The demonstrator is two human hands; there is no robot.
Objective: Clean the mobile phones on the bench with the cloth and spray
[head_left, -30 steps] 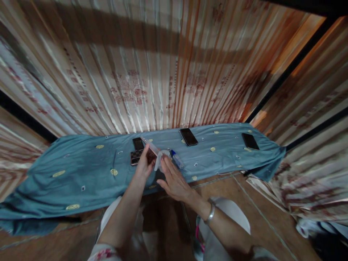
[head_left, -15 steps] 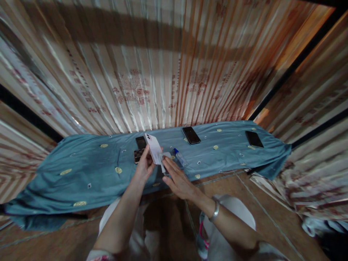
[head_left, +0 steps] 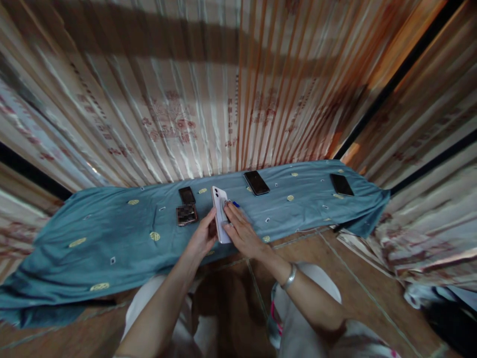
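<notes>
The pale, pleated satin curtain behind the blue patterned cloth carries columns and blocks of red printed characters, but they are too blurred to read. No other text, brand or number is legible anywhere.

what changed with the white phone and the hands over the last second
The left hand turned the white phone from edge-on to back-up and lowered it toward the blue cloth. The right hand now presses a wipe on it. The dark phones stayed put.
</notes>
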